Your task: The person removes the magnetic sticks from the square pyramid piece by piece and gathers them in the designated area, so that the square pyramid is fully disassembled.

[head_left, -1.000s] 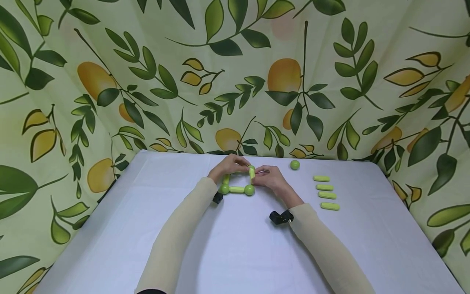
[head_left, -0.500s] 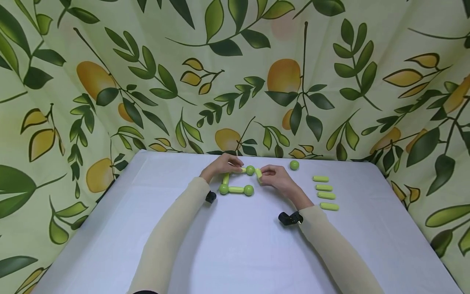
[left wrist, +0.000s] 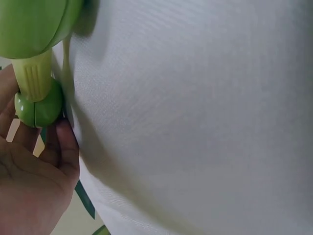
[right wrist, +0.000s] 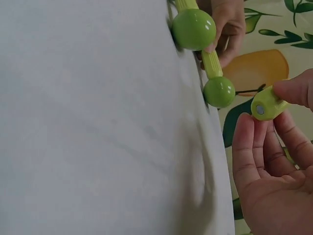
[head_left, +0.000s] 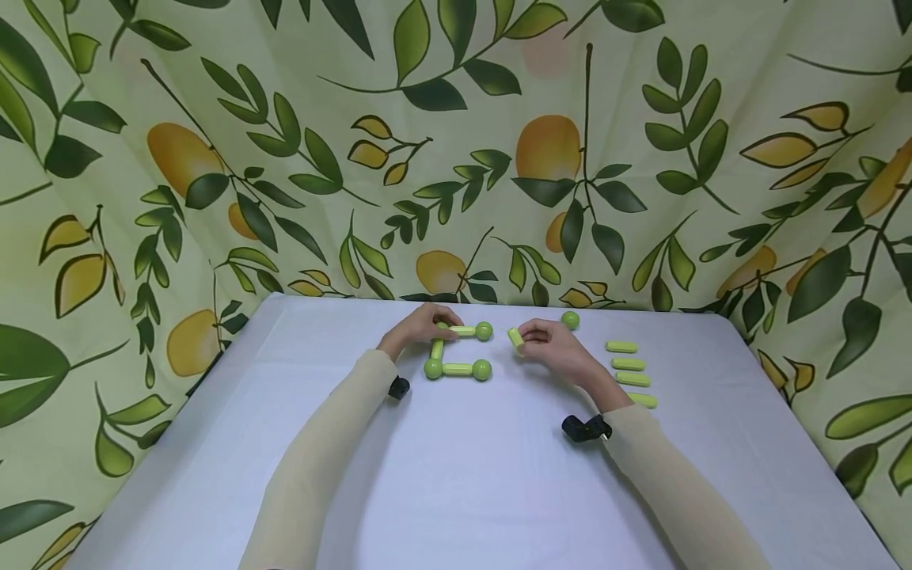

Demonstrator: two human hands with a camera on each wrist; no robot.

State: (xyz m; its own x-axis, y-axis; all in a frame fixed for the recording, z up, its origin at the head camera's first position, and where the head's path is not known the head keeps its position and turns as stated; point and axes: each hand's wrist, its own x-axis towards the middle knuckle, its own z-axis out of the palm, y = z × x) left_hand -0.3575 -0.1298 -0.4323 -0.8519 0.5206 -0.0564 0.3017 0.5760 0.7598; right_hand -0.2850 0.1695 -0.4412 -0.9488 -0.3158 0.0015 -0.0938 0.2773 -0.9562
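Observation:
On the table lies a three-sided frame of light green magnetic rods [head_left: 457, 370] and darker green balls [head_left: 482, 370], with its right side unbridged. My left hand [head_left: 420, 326] holds the ball at the frame's far left corner; the left wrist view shows that ball [left wrist: 46, 110] between thumb and fingers. To the right of the frame, my right hand [head_left: 559, 350] pinches a loose rod [head_left: 515, 339] at a slant, apart from the balls. A round metal spot shows on the end of this rod [right wrist: 264, 104] in the right wrist view.
Several spare rods [head_left: 628, 364] lie in a column to the right of my right hand, the nearest partly hidden by the arm. One loose ball [head_left: 570, 320] rests near the far edge of the white table [head_left: 456, 475]. A leaf-patterned curtain [head_left: 470, 237] hangs behind.
The rod on the frame's right side has come off and moved right in my right hand. My left hand has shifted left along the far rod to the corner ball.

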